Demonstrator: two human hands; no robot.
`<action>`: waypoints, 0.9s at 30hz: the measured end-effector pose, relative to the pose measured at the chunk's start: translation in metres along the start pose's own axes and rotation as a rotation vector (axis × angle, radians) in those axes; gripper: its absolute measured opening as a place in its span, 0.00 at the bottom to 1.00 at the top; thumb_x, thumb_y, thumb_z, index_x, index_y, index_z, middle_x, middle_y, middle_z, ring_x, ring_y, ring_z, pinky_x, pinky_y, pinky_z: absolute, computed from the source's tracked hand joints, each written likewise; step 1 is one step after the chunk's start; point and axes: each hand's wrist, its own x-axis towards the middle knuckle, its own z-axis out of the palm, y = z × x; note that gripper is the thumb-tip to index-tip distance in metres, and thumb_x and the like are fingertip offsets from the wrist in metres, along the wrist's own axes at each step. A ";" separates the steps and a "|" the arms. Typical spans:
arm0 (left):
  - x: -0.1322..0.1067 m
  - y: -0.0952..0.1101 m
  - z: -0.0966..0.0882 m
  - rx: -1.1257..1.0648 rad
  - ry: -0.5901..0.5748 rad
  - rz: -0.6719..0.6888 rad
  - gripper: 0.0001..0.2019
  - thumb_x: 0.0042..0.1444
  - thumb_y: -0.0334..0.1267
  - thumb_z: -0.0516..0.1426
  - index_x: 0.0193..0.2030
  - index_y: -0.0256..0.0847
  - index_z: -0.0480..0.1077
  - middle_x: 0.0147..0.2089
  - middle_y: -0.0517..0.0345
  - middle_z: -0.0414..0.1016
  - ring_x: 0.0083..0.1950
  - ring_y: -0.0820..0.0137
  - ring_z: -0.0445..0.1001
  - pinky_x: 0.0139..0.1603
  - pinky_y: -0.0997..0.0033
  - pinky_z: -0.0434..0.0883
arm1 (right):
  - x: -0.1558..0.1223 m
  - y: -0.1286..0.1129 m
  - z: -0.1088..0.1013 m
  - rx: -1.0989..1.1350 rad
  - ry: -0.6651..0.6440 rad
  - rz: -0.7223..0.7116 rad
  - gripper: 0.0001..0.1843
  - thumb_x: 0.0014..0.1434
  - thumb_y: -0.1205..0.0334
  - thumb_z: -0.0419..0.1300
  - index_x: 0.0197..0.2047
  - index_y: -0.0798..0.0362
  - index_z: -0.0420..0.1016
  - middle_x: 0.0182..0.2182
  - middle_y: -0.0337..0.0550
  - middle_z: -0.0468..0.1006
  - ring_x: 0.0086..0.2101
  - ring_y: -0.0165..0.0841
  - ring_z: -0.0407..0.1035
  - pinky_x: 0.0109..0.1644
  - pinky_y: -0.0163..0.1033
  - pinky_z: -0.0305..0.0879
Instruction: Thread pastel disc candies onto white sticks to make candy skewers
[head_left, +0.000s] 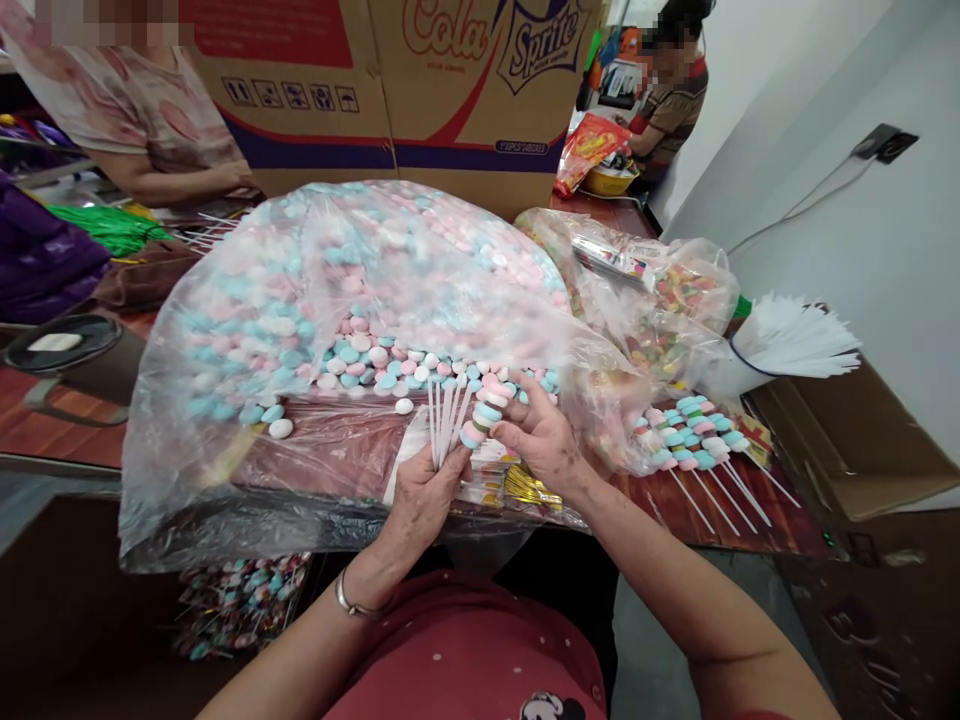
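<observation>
My left hand (424,500) is closed round a small bunch of white sticks (444,418) that fan upward. One of them carries a stack of pink, white and blue round candies (487,408), and my right hand (541,432) pinches that stack at its top. Both hands hover over the mouth of a big clear plastic bag (225,400) full of loose candies (360,350) in the same colours. Several finished candy sticks (694,440) lie on the red table to the right of my right hand.
A bundle of white sticks (795,340) lies at the right by a second bag of colourful sweets (660,300). A large cardboard box (420,90) stands behind. Two other people work at the back left (142,110) and back right (671,95). Under the table edge sits more candy (240,600).
</observation>
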 end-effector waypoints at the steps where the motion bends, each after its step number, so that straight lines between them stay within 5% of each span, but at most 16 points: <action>1: 0.000 -0.001 0.001 -0.009 -0.007 0.005 0.22 0.53 0.55 0.61 0.21 0.38 0.67 0.18 0.66 0.58 0.20 0.78 0.53 0.20 0.76 0.52 | -0.001 0.002 0.004 0.004 0.029 -0.012 0.38 0.48 0.52 0.73 0.58 0.44 0.61 0.41 0.40 0.82 0.42 0.35 0.77 0.51 0.46 0.74; 9: -0.001 -0.012 0.007 -0.121 -0.076 -0.078 0.20 0.50 0.55 0.63 0.31 0.36 0.72 0.21 0.65 0.64 0.19 0.78 0.56 0.19 0.76 0.53 | -0.001 0.008 0.010 0.041 0.241 -0.030 0.28 0.46 0.61 0.70 0.49 0.46 0.65 0.40 0.37 0.81 0.40 0.33 0.75 0.45 0.42 0.77; 19: -0.004 -0.038 0.002 -0.157 -0.055 -0.059 0.17 0.52 0.51 0.64 0.27 0.37 0.70 0.20 0.66 0.60 0.21 0.79 0.52 0.20 0.77 0.51 | -0.004 0.020 0.011 -0.101 0.137 -0.010 0.29 0.50 0.61 0.67 0.55 0.48 0.65 0.38 0.35 0.80 0.38 0.31 0.75 0.45 0.39 0.74; 24: -0.002 -0.030 0.005 -0.251 -0.010 -0.124 0.19 0.47 0.52 0.67 0.34 0.36 0.74 0.19 0.68 0.59 0.19 0.80 0.52 0.19 0.78 0.49 | -0.004 0.016 0.005 -0.323 0.153 -0.122 0.42 0.55 0.54 0.65 0.69 0.47 0.53 0.55 0.47 0.75 0.47 0.35 0.75 0.51 0.42 0.73; 27: -0.002 -0.029 0.004 -0.258 -0.003 -0.139 0.19 0.44 0.50 0.68 0.33 0.36 0.74 0.19 0.68 0.60 0.19 0.81 0.53 0.18 0.79 0.49 | -0.004 0.013 0.000 -0.523 0.163 -0.203 0.33 0.61 0.52 0.59 0.68 0.50 0.58 0.57 0.48 0.74 0.51 0.36 0.73 0.55 0.42 0.71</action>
